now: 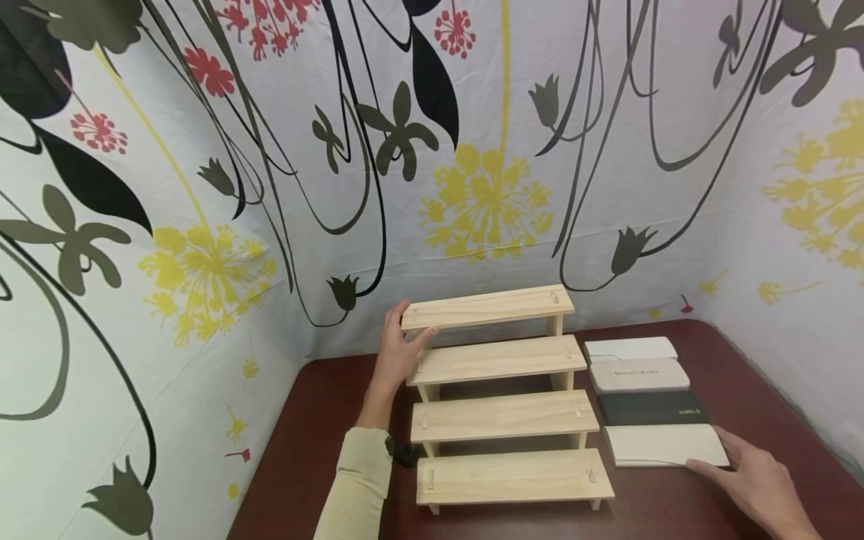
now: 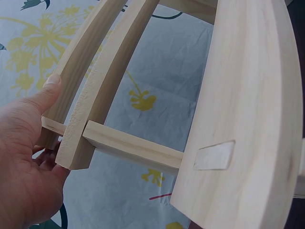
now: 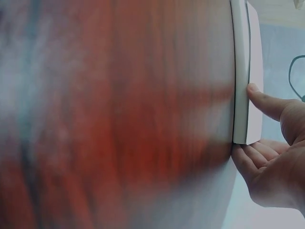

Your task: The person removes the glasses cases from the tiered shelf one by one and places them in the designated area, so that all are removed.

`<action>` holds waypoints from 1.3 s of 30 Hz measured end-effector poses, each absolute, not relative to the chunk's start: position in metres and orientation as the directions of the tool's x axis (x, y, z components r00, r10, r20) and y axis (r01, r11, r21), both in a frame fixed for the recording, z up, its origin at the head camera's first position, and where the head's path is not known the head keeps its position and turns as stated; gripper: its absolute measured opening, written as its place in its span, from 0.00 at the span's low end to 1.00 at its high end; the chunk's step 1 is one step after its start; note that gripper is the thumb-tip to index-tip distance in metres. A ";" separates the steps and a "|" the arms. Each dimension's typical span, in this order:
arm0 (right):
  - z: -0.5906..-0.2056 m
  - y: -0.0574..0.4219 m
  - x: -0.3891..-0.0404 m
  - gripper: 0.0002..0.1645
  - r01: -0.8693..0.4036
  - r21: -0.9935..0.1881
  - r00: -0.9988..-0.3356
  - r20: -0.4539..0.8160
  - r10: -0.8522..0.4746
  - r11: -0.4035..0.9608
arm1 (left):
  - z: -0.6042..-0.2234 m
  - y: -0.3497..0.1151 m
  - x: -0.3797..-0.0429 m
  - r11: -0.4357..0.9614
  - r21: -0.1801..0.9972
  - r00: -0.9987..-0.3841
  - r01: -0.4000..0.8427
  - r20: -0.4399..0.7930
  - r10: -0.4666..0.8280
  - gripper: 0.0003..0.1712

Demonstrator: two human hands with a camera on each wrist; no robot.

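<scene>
A pale wooden stepped stand with several shelves [image 1: 505, 416] stands on the table in the head view. My left hand [image 1: 398, 349] grips the left end of its top shelf [image 1: 489, 306]. In the left wrist view the thumb [image 2: 53, 86] lies along the slat, with the other fingers behind the end. To the right of the stand, my right hand [image 1: 759, 476] holds the right corner of a flat white box [image 1: 664, 445]. The right wrist view has the thumb [image 3: 253, 90] on the box's long side and the other fingers at its short end.
Beyond the white box lie a dark green box [image 1: 651, 409] with small lettering, a beige rounded case [image 1: 637, 375] and another white box [image 1: 631, 349], in a column. The dark red table [image 1: 324, 420] ends against flower-printed cloth walls [image 1: 472, 112] at the back and sides.
</scene>
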State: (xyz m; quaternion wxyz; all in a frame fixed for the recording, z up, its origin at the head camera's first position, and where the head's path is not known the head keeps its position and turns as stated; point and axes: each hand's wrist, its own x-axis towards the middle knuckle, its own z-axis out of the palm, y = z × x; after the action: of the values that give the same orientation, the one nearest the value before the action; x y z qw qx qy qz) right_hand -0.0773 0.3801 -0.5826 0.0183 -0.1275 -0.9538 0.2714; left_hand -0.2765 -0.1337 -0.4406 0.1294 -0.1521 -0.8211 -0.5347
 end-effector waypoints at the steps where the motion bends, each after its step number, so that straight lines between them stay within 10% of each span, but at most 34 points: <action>1: -0.582 0.380 -0.077 0.67 0.237 -0.522 -0.965 -0.033 0.259 0.819 | -0.441 -0.134 -0.276 0.384 0.838 -0.920 0.388 0.375 0.112 0.49; 39: -0.579 0.373 -0.077 0.55 0.249 -0.571 -0.924 0.103 0.370 0.782 | -0.443 -0.134 -0.277 0.372 0.840 -0.917 0.396 0.386 0.102 0.49</action>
State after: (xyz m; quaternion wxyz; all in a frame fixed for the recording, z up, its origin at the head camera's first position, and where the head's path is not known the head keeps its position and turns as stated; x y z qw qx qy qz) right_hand -0.0772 0.3728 -0.5795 0.1050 -0.1650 -0.9381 0.2860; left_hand -0.2769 -0.1336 -0.4428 0.1359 -0.1524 -0.8171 -0.5392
